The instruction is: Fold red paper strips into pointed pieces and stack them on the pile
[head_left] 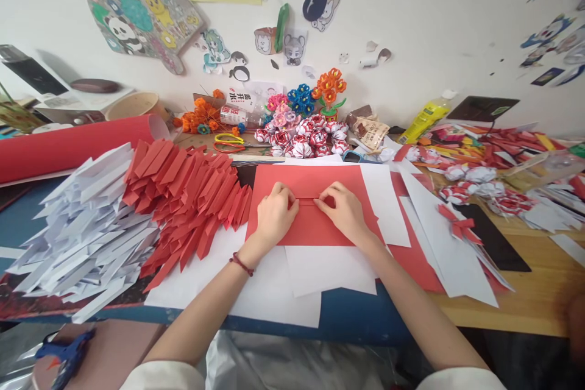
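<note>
In the middle of the head view, both hands work over a large sheet of red paper (311, 228). Between them runs a narrow red paper strip (307, 202), pinched at its left end by my left hand (275, 212) and at its right end by my right hand (342, 210). Fingers and thumbs are closed on both sides. White sheets (333, 271) stick out from under the red one. Just left of my left hand lies a pile of folded red paper pieces (187, 189), and beyond it a heap of folded white paper pieces (86, 237).
A red paper roll (77, 146) lies at the back left. Behind the sheets sit yellow-handled scissors (230, 141), red-and-white paper flowers (304, 140) and orange flowers (329, 86). A yellow bottle (427, 117) stands by the wall; paper scraps and a black flat panel (496, 237) are at right.
</note>
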Demonstrator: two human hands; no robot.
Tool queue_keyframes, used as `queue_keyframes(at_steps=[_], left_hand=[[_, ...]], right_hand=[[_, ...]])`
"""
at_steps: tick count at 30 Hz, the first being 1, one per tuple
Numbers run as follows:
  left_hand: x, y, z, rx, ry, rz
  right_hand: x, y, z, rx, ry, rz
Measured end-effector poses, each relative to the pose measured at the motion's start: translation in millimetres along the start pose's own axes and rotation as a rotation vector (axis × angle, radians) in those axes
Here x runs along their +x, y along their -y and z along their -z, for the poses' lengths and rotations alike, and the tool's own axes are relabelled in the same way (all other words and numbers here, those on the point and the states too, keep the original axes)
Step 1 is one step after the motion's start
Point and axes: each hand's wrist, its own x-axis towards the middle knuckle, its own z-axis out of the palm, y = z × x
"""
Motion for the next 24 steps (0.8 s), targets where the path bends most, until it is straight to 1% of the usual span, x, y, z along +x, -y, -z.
queue_keyframes(at_steps=[4, 8, 11, 15, 17, 20, 24], left_hand=[[-1, -2, 0.1, 0.014, 0.0, -0.007], [-1, -6, 4.0, 0.01, -0.057, -0.061], [0, -7, 6.1, 0.066, -0.071, -0.162], [1, -4, 6.6, 0.147, -0.022, -0.356], [2, -1, 7.4, 0.171, -0.006, -0.407], [3, 5, 11.1, 0.194, 0.004, -0.434], [2, 13, 18.2, 0.208, 0.018, -0.432]], right_hand=[[-1, 0, -2, -0.005, -0.008, 0.017], [-1, 0, -2, 0.008, -0.035, -0.013], [-1, -1, -2, 0.063, -0.064, -0.011], [1, -4, -2, 0.115, -0.045, -0.003], [1, -5, -2, 0.123, -0.033, -0.01], [2, -7, -2, 0.126, -0.019, -0.012], [3, -11, -2, 0.137, -0.003, -0.014]])
